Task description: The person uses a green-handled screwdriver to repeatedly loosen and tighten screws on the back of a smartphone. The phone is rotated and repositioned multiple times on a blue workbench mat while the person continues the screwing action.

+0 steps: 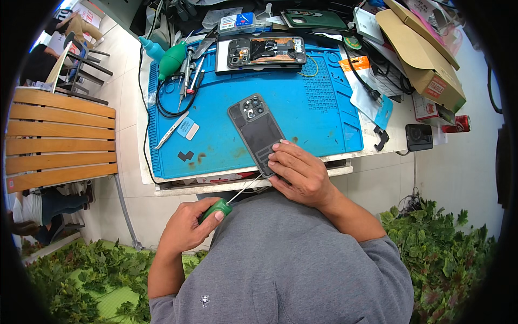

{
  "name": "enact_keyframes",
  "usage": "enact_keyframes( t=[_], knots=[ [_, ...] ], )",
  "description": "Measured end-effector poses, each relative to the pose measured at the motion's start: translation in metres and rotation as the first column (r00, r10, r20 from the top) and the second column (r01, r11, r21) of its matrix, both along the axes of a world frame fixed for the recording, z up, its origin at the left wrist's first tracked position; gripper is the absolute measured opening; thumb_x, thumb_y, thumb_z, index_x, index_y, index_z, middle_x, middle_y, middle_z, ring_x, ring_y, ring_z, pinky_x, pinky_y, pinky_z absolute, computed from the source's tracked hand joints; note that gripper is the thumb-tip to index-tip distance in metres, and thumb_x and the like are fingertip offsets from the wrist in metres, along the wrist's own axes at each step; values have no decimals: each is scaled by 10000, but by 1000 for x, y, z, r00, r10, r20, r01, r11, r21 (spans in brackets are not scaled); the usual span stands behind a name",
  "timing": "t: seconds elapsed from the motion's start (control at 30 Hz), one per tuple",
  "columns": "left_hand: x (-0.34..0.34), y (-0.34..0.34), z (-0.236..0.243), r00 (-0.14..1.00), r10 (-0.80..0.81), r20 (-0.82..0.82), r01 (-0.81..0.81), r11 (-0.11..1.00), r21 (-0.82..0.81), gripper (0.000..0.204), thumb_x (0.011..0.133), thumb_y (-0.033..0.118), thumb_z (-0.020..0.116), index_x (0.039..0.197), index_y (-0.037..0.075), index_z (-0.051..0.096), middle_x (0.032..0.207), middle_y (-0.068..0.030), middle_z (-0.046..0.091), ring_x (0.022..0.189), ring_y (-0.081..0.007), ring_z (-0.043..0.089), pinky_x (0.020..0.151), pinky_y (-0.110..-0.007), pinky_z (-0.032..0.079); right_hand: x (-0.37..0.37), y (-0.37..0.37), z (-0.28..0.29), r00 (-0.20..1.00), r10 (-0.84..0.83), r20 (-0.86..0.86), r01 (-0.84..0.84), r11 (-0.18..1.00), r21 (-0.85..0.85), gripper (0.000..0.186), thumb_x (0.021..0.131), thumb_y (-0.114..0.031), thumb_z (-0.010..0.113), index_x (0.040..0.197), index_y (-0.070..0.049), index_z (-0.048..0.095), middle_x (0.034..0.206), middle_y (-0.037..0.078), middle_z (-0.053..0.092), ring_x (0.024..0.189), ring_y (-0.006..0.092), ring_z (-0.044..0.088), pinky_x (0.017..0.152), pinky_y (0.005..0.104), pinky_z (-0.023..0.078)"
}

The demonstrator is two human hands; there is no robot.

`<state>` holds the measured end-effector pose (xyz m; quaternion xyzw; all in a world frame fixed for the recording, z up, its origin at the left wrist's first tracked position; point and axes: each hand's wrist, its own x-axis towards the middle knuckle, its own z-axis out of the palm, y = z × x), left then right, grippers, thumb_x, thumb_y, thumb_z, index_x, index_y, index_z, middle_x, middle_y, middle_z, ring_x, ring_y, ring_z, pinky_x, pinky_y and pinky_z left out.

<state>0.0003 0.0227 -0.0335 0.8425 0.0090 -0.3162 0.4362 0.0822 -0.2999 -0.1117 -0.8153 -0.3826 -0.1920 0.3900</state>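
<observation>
A dark smartphone [260, 131] with a camera block at its far end lies tilted over the near edge of the blue work mat [216, 119]. My right hand [302, 174] grips its near right end, fingers across the back and thumb underneath. In my left hand [188, 224] is a green-handled screwdriver [217, 210], its thin shaft pointing up and right. The screwdriver's tip meets the phone's bottom edge; whether it sits in a screw is too small to tell. Beyond them, an opened phone [265, 52] with exposed insides rests on a dark tray at the mat's back.
Left on the mat are a green air blower [172, 60], pen-like tools with a cable [186, 81], white tweezers [171, 130] and black adhesive pieces [185, 156]. Cardboard boxes [421, 48], a plastic packet [367, 89] and a red can [456, 124] crowd the right side.
</observation>
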Motion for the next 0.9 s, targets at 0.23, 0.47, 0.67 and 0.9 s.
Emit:
enact_keyframes(
  t=[0.23,0.47,0.67,0.9],
  knots=[
    [-1,2,-5,1000,9,19,-9,1000,1,442,1115,371,725,1325,-11,794,825,-172,777,697,-307,761,667,-428,563,0,0,-3,1000,-9,-8,9,1000,7,363,762,-49,969,1090,30,836,1180,149,833,1260,353,792,1141,505,661],
    [1,2,-6,999,30,10,-30,999,-28,434,1118,354,729,1338,-15,790,788,-149,768,633,-256,751,628,-405,563,1,0,-1,1000,-4,-12,4,1000,9,357,770,-54,970,1090,31,836,1181,148,835,1262,351,791,1139,504,661],
    [1,2,-9,999,48,17,-48,998,-43,435,1121,345,734,1337,-29,784,763,-135,754,614,-237,745,612,-394,564,1,0,0,1000,-5,4,5,1000,5,363,775,-68,964,1095,37,827,1167,149,829,1247,351,788,1139,504,665],
    [4,2,-9,999,29,23,-28,998,-47,426,1115,344,735,1317,-28,788,765,-152,754,616,-263,745,621,-404,561,1,0,0,1000,-7,10,7,1000,-2,365,776,-73,961,1094,41,824,1163,153,827,1239,352,788,1139,502,666]
  ],
)
